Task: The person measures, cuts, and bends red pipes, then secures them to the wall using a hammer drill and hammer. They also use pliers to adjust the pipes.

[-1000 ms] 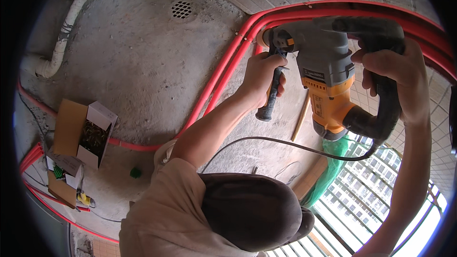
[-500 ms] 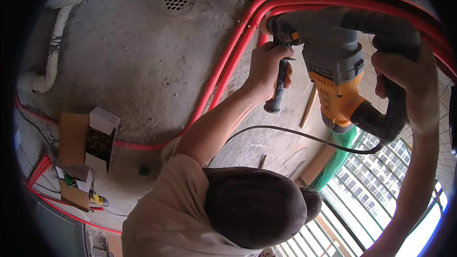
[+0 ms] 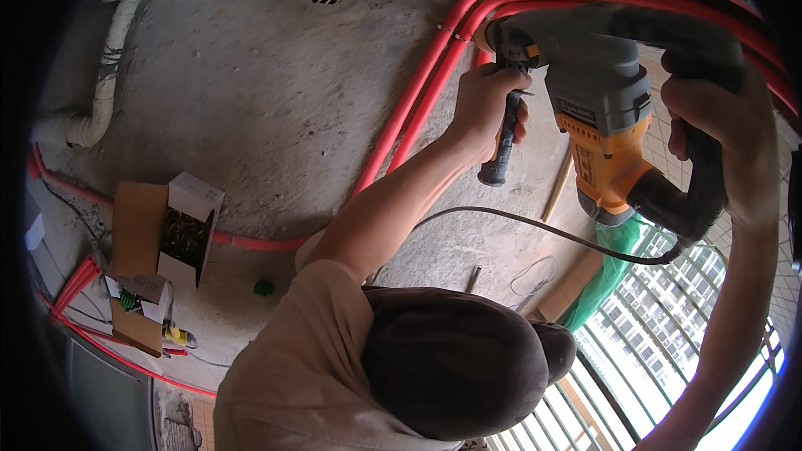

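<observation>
A large grey and orange rotary hammer drill is held up in both hands in the upper right. My left hand is wrapped round its black side handle. On the rear grip, my right hand is closed, partly blurred. The drill's front end lies close to red pipes on a rough concrete surface; its bit and any contact are hidden. A black power cord runs from the rear handle off to the left.
A beige sleeve and dark cap fill the lower middle. At left are an open cardboard box of small metallic pieces, a smaller box and a yellow-black tool. Green netting hangs beside a barred window.
The whole view has shifted slightly, so most things sit a little farther right and higher. Both hands keep the same hold on the drill.
</observation>
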Demonstrator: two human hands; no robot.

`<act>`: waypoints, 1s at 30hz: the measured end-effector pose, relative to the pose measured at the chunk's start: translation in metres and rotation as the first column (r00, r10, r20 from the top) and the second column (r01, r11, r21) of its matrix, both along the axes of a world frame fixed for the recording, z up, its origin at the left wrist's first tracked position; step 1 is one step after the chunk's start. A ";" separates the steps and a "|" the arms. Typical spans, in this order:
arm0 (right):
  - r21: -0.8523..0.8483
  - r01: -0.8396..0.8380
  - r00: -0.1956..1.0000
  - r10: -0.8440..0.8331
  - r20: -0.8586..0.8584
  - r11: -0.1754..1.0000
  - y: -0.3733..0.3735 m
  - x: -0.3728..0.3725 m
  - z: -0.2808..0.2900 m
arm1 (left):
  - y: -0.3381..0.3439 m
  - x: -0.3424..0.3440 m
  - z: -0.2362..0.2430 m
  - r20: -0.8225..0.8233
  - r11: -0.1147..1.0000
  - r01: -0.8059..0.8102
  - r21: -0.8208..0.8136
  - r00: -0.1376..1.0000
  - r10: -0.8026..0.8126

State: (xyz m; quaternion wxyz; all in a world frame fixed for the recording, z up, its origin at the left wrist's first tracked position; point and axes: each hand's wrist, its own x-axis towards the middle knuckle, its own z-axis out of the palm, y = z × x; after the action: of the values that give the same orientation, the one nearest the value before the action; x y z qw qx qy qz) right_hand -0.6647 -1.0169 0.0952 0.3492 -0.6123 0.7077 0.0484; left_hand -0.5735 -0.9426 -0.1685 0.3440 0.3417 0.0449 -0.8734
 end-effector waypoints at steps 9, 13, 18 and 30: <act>-0.027 0.104 0.987 -0.100 0.126 0.994 0.015 0.025 -0.003 | 0.007 0.001 -0.004 -0.006 0.999 0.049 -0.004 0.999 -0.049; -0.066 0.083 0.989 -0.074 0.130 0.994 0.019 0.024 -0.007 | 0.007 0.004 -0.009 -0.005 0.999 0.033 0.022 0.999 -0.033; -0.057 0.187 0.963 -0.171 0.209 0.981 0.014 0.029 0.004 | 0.003 0.008 0.004 -0.005 0.998 0.058 0.007 0.998 -0.058; -0.103 0.181 0.980 -0.188 -0.060 0.978 0.022 0.042 0.036 | 0.009 0.006 0.025 -0.037 0.997 0.078 -0.010 0.996 -0.078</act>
State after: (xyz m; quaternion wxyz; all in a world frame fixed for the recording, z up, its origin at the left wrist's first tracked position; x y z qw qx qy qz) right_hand -0.6227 -0.9947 0.1307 0.2976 -0.5581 0.7746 0.0025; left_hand -0.5677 -0.9334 -0.1439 0.3102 0.3255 0.0341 -0.8926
